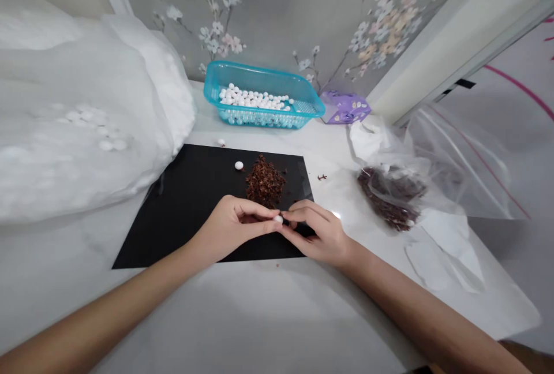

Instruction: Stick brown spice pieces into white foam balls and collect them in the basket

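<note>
A small white ball (278,220) is pinched between the thumb and forefinger of my left hand (236,225), over the near part of a black mat (186,206). My right hand (318,228) meets it from the other side, its fingertips closed against the ball. A dark speck shows at those right fingertips, too small to name. Just beyond both hands lies a heap of reddish-brown dried bits (265,180). Another white ball (239,165) rests on the mat to the left of the heap.
A turquoise basket (264,109) of white balls stands by the wall, beside a purple packet (345,107). A bulky white bag (86,120) fills the left. On the right lie a clear bag of brown bits (389,198) and white tissue (452,247). One brown piece (322,177) lies beside the mat.
</note>
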Demonstrator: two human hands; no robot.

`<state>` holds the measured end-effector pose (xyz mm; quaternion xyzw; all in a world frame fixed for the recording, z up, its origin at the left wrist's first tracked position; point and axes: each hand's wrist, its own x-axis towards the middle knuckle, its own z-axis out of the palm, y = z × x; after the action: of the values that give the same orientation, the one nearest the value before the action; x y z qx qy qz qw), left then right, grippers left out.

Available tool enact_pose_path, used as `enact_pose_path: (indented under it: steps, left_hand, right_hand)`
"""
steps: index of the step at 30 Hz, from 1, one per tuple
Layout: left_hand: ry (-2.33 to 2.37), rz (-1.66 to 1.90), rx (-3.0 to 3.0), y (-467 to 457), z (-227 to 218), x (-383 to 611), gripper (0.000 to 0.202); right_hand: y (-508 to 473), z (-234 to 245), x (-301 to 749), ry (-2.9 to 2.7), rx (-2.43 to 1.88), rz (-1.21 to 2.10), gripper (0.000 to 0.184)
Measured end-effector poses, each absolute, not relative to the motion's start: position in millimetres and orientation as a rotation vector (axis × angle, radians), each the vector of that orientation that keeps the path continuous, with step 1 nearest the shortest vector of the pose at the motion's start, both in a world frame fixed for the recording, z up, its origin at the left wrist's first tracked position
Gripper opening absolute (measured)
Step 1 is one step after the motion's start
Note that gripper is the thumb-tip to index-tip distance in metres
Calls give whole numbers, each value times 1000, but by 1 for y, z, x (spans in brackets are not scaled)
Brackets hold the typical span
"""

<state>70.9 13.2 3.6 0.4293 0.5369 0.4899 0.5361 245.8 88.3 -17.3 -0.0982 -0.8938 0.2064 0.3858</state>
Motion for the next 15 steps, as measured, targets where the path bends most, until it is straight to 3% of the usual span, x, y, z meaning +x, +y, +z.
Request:
enact_pose_path:
  steps: [9,15]
  left_hand:
    - [1294,1105,1057,12,3,69,15]
    - [1278,1159,950,14,5,73,27]
  right_hand:
    - [86,-15,245,-2343,-254,545,14]
    - [83,-16,245,-2253,-303,383,25]
